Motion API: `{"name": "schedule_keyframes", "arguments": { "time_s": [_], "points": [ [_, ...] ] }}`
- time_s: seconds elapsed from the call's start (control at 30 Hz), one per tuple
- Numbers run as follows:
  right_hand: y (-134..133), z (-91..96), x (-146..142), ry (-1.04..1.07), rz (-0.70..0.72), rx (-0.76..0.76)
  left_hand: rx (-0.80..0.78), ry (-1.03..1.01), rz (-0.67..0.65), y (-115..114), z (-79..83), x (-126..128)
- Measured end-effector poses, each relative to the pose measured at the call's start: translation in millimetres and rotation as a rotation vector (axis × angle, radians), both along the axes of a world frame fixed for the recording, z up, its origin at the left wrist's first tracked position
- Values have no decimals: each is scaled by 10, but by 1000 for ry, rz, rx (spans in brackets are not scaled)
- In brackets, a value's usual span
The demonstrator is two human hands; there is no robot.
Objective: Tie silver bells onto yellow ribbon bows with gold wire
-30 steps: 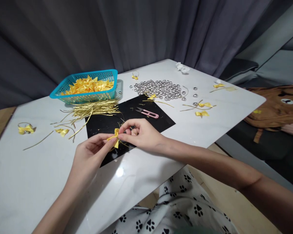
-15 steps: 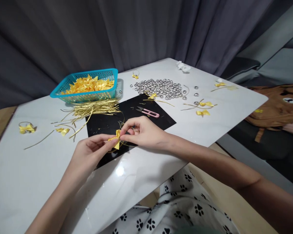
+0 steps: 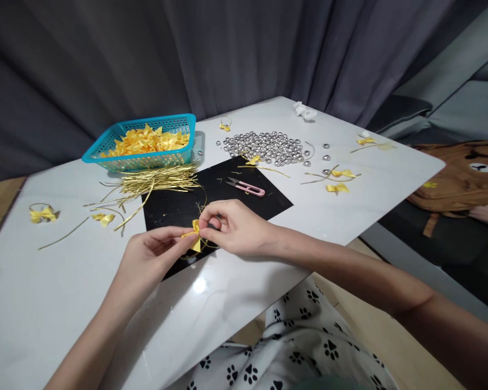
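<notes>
My left hand (image 3: 154, 254) pinches a small yellow ribbon bow (image 3: 195, 234) over the front corner of a black mat (image 3: 228, 195). My right hand (image 3: 233, 225) meets it from the right, its fingertips pinched on a thin gold wire tie that loops around the bow's middle. Both hands hover just above the white table (image 3: 65, 292). A pink thread snip (image 3: 246, 188) lies on the mat behind my right hand.
A teal basket (image 3: 142, 143) of yellow bows stands at the back left, with a heap of gold wire ties (image 3: 154, 181) in front. A pile of silver bells (image 3: 268, 147) lies at the back. Loose bows and ties are scattered left and right. A brown bear bag (image 3: 467, 176) sits off the table's right.
My right hand's fingers have curled in tighter on the wire at the bow and shifted slightly down. The left hand stays almost still on the bow.
</notes>
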State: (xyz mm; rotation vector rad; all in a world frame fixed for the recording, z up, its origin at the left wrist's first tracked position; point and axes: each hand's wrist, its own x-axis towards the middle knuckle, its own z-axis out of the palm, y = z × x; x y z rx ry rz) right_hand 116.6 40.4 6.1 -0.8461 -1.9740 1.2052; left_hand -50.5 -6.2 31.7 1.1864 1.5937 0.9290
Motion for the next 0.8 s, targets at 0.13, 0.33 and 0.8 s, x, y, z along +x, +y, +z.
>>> {"name": "schedule_keyframes", "arguments": {
  "time_s": [0.13,0.33,0.8],
  "points": [
    [-16,46,12,-10,-5,34,44,12,11,12,-8,-19],
    [-21,57,15,-25,-8,80,63,67,7,-5,-12,-16],
    [-33,77,4,-120,-25,232,175,408,-173,-64,-70,-33]
  ]
}}
